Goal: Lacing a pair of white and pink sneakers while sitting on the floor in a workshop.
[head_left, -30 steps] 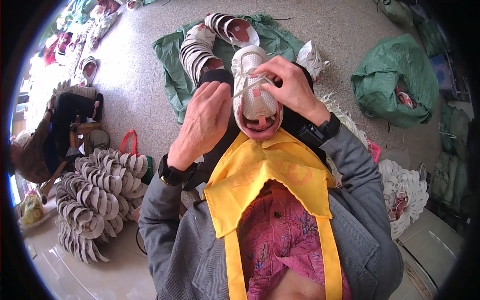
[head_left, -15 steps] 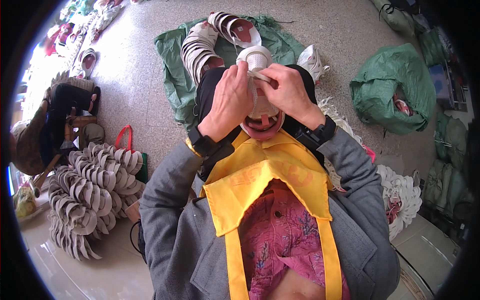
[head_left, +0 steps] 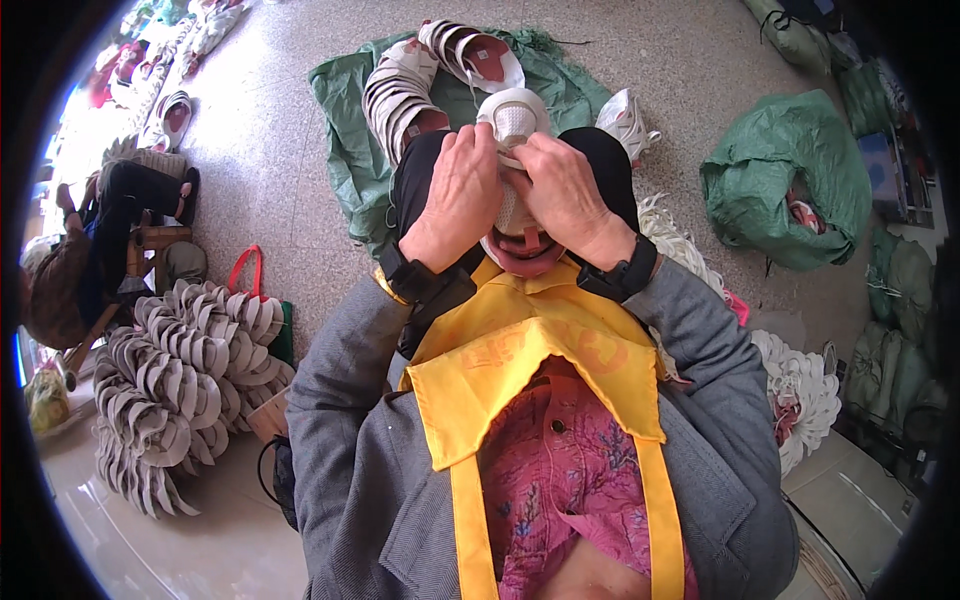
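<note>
A white shoe (head_left: 513,112) with a red lining lies between my knees, its toe pointing away from me and its opening toward my yellow apron (head_left: 490,320). My left hand (head_left: 456,198) is closed on the shoe's left side, below the toe, with the fingertips partly hidden. From the other side my right hand (head_left: 568,195) pinches a white shoelace (head_left: 509,160) over the front of the shoe. Both hands nearly meet above the eyelets, which they cover.
A curved row of nested shoe uppers (head_left: 400,95) lies on a green sheet (head_left: 340,120) ahead. Bundled grey pieces (head_left: 180,375) stand at left, near a seated person (head_left: 120,220). At right are a green sack (head_left: 790,170), white laces (head_left: 675,240) and a white bundle (head_left: 800,395).
My right hand has shifted slightly left and inward, closer to my left hand. Less of the shoelace shows between them. The shoe stays between my knees.
</note>
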{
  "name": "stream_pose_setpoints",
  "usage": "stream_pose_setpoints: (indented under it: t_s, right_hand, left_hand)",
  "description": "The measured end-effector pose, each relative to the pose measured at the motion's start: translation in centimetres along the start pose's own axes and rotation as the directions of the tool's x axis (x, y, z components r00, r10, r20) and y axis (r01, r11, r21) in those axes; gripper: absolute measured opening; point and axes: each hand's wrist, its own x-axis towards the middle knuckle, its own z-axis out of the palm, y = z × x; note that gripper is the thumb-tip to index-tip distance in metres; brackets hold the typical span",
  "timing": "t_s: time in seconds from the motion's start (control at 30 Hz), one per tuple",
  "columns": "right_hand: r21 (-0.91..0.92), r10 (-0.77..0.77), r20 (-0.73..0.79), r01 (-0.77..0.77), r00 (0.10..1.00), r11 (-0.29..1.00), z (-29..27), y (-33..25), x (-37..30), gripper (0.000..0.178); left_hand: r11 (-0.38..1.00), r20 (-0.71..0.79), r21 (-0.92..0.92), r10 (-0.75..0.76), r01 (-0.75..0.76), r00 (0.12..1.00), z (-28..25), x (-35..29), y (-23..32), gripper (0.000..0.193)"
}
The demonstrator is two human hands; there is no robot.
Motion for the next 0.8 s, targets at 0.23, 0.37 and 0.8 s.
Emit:
stream_pose_setpoints:
  t_s: [0.23,0.37,0.8]
  right_hand:
    - [0.017,0.051,0.004,-0.051,0.999,0.999,0.4,0.1,0.2,0.014]
    - [0.036,0.085,0.010,-0.085,0.996,0.996,0.2,0.1,0.5,0.015]
    - [0.072,0.119,-0.008,-0.118,0.993,0.990,0.2,0.1,0.6,0.019]
  left_hand:
    - [0.998,0.029,-0.060,0.019,-0.017,0.999,-0.3,0.0,-0.2,0.024]
    - [0.995,0.019,-0.099,0.016,-0.014,1.000,0.0,-0.1,-0.8,0.022]
    - [0.982,-0.047,-0.187,-0.027,0.017,0.999,0.4,0.1,-0.6,0.015]
